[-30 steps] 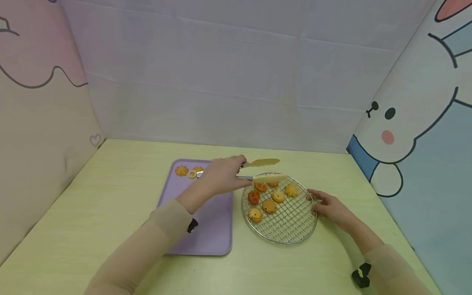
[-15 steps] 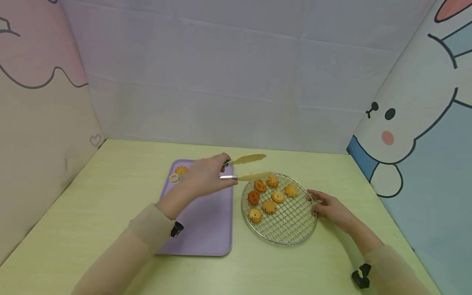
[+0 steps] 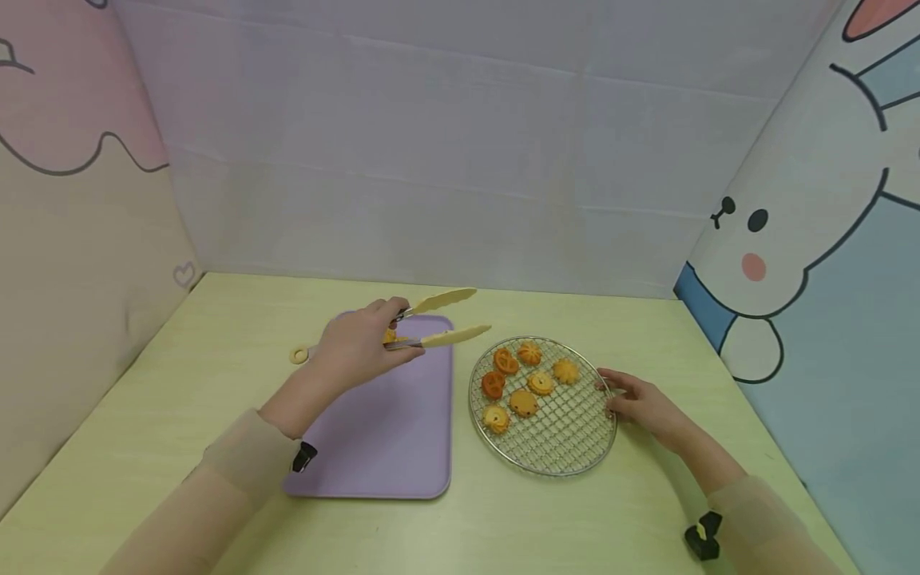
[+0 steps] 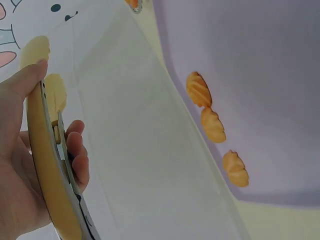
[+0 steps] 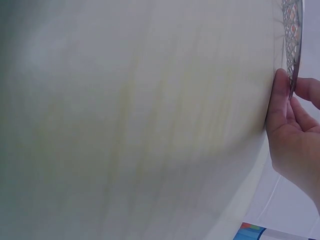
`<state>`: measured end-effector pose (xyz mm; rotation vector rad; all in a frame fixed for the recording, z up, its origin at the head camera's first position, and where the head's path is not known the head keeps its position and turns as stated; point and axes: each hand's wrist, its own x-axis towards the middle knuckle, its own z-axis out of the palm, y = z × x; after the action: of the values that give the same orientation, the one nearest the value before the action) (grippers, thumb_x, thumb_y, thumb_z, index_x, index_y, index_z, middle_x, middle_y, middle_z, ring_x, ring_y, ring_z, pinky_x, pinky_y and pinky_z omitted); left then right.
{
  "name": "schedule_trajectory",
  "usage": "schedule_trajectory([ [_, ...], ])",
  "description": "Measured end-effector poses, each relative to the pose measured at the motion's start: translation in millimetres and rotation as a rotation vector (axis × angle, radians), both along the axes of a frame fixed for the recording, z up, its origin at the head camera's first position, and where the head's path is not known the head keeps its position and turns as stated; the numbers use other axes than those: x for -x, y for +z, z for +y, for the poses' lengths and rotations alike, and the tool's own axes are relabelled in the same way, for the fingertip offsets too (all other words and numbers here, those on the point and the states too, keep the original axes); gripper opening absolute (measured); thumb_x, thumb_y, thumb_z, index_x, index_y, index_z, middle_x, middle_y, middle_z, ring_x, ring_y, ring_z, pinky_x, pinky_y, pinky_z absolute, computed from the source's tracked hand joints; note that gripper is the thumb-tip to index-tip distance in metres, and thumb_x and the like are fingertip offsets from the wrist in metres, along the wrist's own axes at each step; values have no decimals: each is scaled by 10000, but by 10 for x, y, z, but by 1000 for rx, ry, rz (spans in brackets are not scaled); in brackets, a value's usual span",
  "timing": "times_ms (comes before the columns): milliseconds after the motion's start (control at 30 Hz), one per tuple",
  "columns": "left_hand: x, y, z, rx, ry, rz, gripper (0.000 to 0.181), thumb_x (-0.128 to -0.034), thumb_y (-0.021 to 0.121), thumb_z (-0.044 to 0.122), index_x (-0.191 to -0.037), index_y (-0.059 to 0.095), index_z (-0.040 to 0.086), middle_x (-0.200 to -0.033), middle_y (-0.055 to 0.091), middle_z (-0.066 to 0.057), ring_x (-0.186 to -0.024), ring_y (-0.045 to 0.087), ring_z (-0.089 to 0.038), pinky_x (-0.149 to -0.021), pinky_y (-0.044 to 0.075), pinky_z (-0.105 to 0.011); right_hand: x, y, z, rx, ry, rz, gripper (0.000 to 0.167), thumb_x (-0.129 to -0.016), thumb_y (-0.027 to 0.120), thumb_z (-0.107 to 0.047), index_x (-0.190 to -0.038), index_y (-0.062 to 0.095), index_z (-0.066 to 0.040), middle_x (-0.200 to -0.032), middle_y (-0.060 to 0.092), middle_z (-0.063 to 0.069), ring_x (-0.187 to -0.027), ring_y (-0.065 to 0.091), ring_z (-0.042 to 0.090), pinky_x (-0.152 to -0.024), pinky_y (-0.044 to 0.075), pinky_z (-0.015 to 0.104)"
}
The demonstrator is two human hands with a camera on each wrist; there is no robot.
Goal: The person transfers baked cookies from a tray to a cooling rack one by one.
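while the left hand point(image 3: 352, 345) grips spread tongs point(image 3: 447, 336), the right hand point(image 3: 650, 409) pinches the wire rack point(image 3: 562, 438)

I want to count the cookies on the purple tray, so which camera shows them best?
The left wrist view: three cookies lie in clear view on the purple tray. In the head view, the left hand, holding yellow-tipped tongs, hides most of them, leaving only a bit visible; the right wrist view shows none.

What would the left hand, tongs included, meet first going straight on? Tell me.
The way looks free at first: the left hand points its tongs past the far side of the round rack, apparently toward the rabbit-print wall. Depth is unclear.
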<state>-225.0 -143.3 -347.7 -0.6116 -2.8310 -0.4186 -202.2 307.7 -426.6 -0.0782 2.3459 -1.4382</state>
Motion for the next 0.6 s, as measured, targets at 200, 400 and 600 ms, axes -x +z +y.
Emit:
schedule_trajectory([
  [200, -19, -85, -173, -22, 43, 27, 599, -746, 692, 593, -1174, 523, 210, -783, 544, -6, -518, 465, -153, -429, 353, -284, 8, -10, 5, -2, 6, 8, 614, -942, 541, -99, -1476, 252, -10, -1464, 293, 283, -983, 542, 66, -785, 484, 219],
  [400, -34, -197, -338, -22, 72, 50, 632, -715, 675, 660, -1141, 537, 213, -745, 551, 20, -538, 467, -134, -437, 343, -274, 9, -17, 7, 0, 5, 0, 614, -944, 536, -97, -1478, 247, -12, -1476, 276, 277, -998, 537, 76, -795, 488, 221],
  [600, -19, -306, -492, -21, 86, 34, 686, -743, 693, 598, -1268, 528, 188, -1004, 666, -42, -653, 593, -198, -461, 412, -317, 7, -7, 2, 10, 11, 2, 610, -946, 526, -88, -1480, 242, -11, -1473, 268, 290, -1011, 537, 87, -800, 491, 225],
])
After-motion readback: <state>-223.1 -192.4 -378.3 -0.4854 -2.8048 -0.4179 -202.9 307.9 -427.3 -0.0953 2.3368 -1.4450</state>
